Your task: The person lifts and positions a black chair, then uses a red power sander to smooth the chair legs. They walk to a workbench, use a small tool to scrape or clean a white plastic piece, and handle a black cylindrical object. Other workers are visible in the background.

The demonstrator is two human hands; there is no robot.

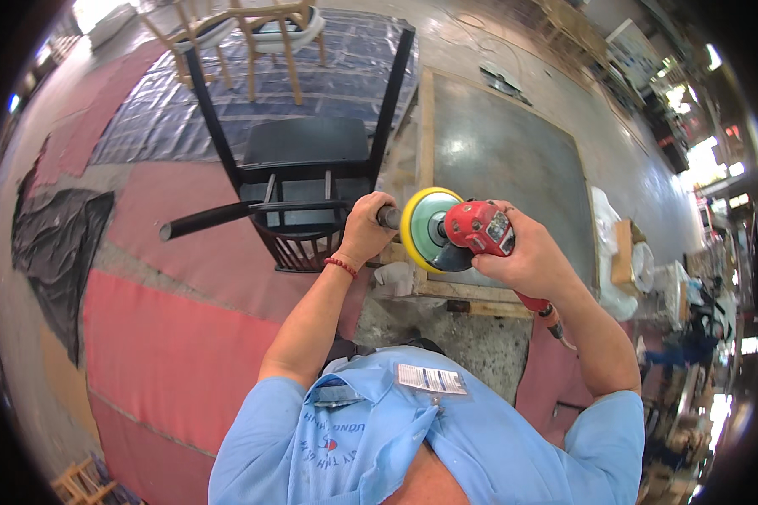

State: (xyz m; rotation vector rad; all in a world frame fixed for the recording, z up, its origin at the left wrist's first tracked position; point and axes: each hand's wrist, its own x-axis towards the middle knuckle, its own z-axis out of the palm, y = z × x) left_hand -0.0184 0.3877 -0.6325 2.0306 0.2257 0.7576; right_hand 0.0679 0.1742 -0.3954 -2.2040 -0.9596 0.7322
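A black wooden chair (307, 143) lies tipped over in front of me, its legs sticking out. My left hand (366, 229) is closed around the end of one dark chair leg (387, 217); the rest of that leg is hidden behind the hand. In my right hand (526, 248) is a red power sander (480, 227), gripped by its body. Its round pad (429, 225), green-faced with a yellow rim, faces left toward the leg end. Pad and leg end are very close; whether they touch I cannot tell.
A wood-framed grey-topped platform (514, 160) stands beyond the sander. Red matting (177, 362) covers the floor at left, with a crumpled black sheet (63, 252). Wooden chairs (282, 34) stand at the far left on dark sheeting. A hose (556, 324) trails from the sander below my right forearm.
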